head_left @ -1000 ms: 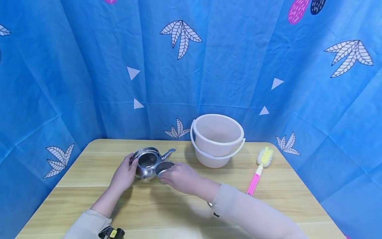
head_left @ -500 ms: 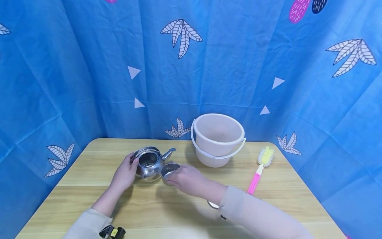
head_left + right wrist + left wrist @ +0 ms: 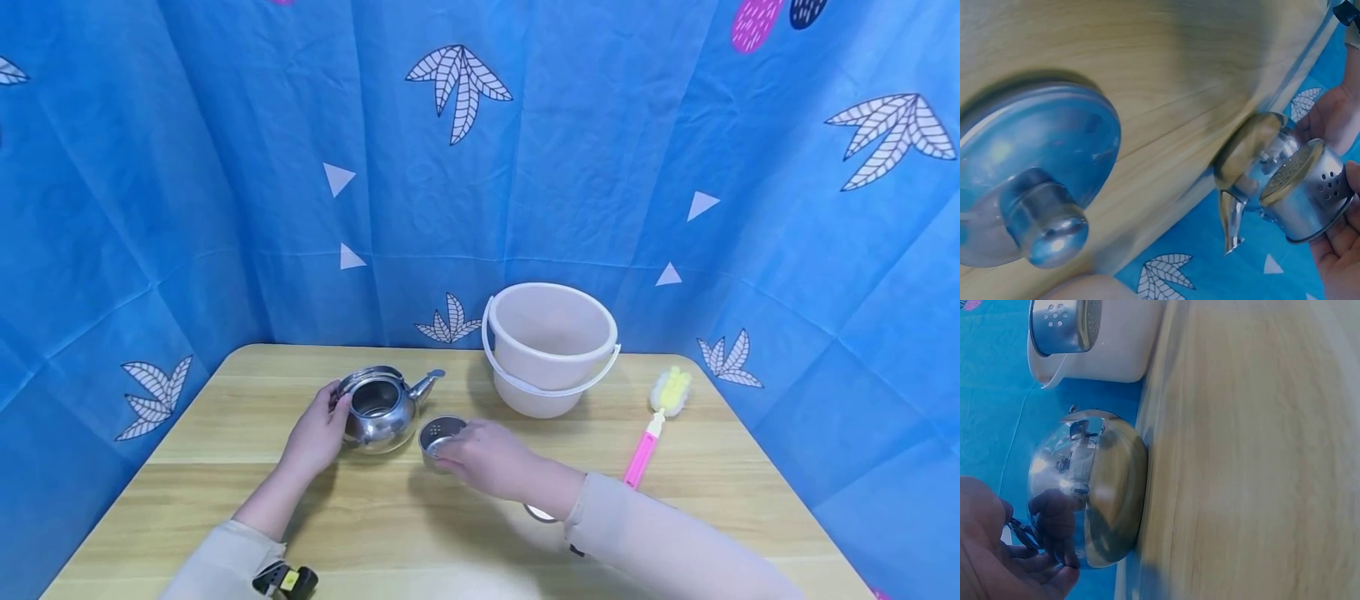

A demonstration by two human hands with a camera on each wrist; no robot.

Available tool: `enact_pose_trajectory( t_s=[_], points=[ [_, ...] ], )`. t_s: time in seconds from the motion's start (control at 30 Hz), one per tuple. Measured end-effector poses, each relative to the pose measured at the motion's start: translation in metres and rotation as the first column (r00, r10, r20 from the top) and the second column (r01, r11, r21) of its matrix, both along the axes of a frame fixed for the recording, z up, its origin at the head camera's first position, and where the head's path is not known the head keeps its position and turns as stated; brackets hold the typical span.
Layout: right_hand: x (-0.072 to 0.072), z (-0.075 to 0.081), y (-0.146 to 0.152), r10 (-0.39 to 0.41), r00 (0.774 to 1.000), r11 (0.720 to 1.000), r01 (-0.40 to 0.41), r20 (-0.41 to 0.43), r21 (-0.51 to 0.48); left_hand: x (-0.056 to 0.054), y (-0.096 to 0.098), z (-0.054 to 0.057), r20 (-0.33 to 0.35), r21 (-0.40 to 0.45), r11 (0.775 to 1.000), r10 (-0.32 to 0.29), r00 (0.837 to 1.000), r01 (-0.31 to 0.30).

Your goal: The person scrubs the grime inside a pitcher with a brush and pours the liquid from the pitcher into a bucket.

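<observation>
A shiny metal teapot stands lidless on the left part of the table, its spout pointing to the back right. At its left side my left hand holds it by the handle, with fingertips against the body in the left wrist view. To the teapot's right, my right hand pinches the rim of a metal tea strainer with small holes in its wall and bottom. The strainer is held above the table, apart from the teapot. A round metal lid with a knob lies on the table, mostly hidden behind my right forearm in the head view.
A white bucket with its handle hanging down stands at the back middle. Toward the right lies a sponge brush with a pink handle. Blue patterned cloth hangs around the wooden table.
My right hand has moved the strainer right and slightly toward me, from against the teapot to a gap away from it. My left hand and the teapot have stayed in place.
</observation>
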State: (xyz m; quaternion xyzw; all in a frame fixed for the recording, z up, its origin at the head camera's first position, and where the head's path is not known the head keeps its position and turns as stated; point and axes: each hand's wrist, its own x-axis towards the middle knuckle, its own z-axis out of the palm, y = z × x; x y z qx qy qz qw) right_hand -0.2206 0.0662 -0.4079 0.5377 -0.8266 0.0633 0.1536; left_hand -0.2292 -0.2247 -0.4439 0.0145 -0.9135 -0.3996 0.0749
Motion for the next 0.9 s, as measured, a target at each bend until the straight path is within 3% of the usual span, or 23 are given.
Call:
enact_pose_trajectory(
  t_s=[0.5,0.9],
  points=[
    [0.000,-0.010,0.008,0.018,1.000,1.000,-0.018,-0.002,0.005,-0.001,-0.001,-0.003,-0.023,-0.003,1.000,-0.006,1.000,0.006],
    [0.006,-0.017,0.015,0.022,1.000,1.000,-0.022,0.002,0.016,0.000,-0.002,-0.002,-0.005,0.001,1.000,-0.002,1.000,0.002]
  ],
)
